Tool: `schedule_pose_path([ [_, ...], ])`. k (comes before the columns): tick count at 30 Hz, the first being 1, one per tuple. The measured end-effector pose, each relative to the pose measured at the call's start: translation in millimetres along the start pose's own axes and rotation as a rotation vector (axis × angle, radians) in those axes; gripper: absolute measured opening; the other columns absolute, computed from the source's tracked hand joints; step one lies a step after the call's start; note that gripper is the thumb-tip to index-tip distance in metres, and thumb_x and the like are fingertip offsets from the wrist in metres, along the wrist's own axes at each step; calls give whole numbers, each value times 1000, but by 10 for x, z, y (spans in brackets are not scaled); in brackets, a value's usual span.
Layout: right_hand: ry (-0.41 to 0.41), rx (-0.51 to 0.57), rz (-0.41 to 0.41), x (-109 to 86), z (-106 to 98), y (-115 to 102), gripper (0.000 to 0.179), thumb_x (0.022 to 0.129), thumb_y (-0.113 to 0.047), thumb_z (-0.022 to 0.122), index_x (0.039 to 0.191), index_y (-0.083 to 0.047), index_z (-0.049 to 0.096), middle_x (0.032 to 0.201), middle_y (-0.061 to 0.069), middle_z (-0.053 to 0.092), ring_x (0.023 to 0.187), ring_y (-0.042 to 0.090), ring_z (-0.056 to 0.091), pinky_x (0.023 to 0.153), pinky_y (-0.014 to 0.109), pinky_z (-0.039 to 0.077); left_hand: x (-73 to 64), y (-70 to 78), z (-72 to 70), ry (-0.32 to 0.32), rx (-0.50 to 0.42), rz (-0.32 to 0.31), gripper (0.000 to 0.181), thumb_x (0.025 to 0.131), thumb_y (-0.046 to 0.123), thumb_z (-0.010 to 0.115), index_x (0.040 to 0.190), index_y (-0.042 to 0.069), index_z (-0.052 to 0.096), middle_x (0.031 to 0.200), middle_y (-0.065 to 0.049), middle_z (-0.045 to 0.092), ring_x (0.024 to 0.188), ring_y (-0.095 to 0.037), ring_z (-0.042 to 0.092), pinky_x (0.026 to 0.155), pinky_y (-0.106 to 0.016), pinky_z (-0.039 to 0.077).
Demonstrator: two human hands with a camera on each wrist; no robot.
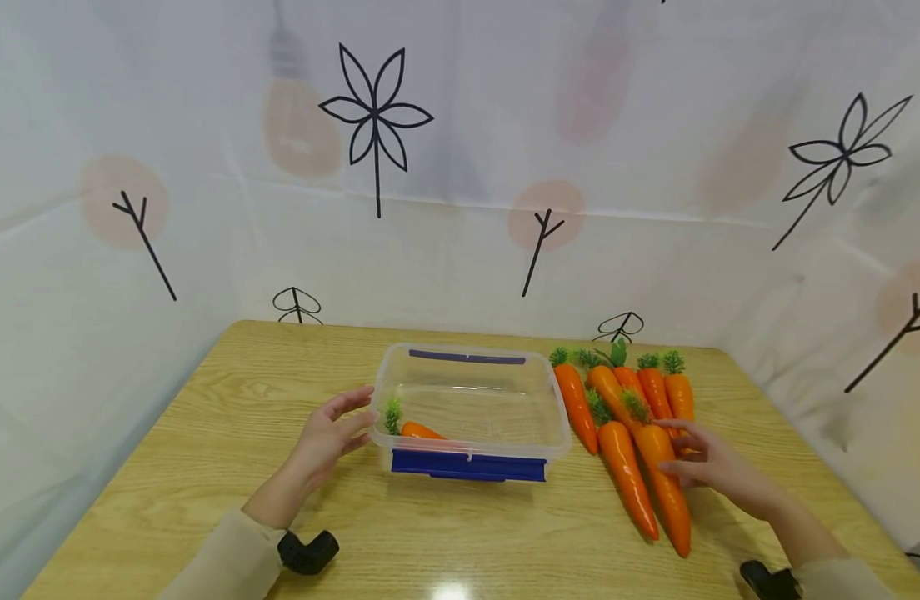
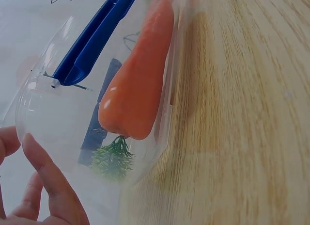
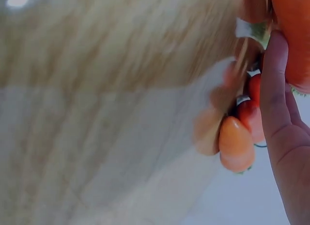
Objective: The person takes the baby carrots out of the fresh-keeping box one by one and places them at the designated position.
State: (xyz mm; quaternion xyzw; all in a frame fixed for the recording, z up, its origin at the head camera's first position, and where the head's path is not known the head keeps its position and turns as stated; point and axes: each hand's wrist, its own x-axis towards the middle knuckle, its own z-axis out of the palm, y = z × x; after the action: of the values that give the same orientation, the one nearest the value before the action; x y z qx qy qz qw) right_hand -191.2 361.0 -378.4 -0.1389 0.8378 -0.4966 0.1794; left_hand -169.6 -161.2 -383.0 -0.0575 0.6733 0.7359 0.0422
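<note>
A clear plastic box (image 1: pixel 471 446) with blue latches stands on the table, lidless from above. Inside, along its near side, lies an orange carrot (image 2: pixel 138 84) with a feathery green top. The left hand (image 1: pixel 328 437) is at the box's left side, its fingertips touching the rim near the corner. Right of the box, several carrots lie close together. My right hand (image 1: pixel 718 468) is at the right side of the foremost carrot (image 1: pixel 666 487), with fingertips against its upper part. In the right wrist view, a finger (image 3: pixel 275 79) lies along a carrot's side.
The carrot (image 1: pixel 628 479) beside the foremost one points toward the near edge. Another carrot (image 1: pixel 575 404) lies right next to the box. A wooden table (image 1: pixel 227 400) carries everything, with a patterned white cloth (image 1: pixel 460 275) hanging behind and at the sides.
</note>
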Motion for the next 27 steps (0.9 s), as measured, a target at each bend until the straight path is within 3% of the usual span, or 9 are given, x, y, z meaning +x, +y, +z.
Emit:
schedule_pose_path([
  [8,-61,11,64,-24,45,94,62,94,-15,57,141,4,22,119,29,39,84,28,57,70,39,52,1,-3,-1,-1,-1,2,50,87,9,66,133,3,48,130,-13,43,91,-13,56,76,-26,51],
  [15,4,-35,50,44,101,83,64,92,-16,60,141,5,24,124,34,36,84,26,57,69,36,52,8,-4,1,-1,-8,4,50,87,9,66,133,3,49,129,-13,43,91,-13,56,76,-26,51],
  [20,25,-42,39,81,140,59,64,91,-16,62,139,6,26,117,29,43,74,25,55,67,36,52,5,-7,1,-2,-10,1,49,87,9,65,133,3,49,129,-13,43,91,-13,56,76,-26,51],
  [27,42,-24,26,57,62,-12,61,91,-14,61,136,11,27,112,27,46,78,29,61,68,40,54,5,-11,-1,-5,-9,1,49,87,9,65,133,4,49,130,-12,43,92,-14,56,76,-26,51],
])
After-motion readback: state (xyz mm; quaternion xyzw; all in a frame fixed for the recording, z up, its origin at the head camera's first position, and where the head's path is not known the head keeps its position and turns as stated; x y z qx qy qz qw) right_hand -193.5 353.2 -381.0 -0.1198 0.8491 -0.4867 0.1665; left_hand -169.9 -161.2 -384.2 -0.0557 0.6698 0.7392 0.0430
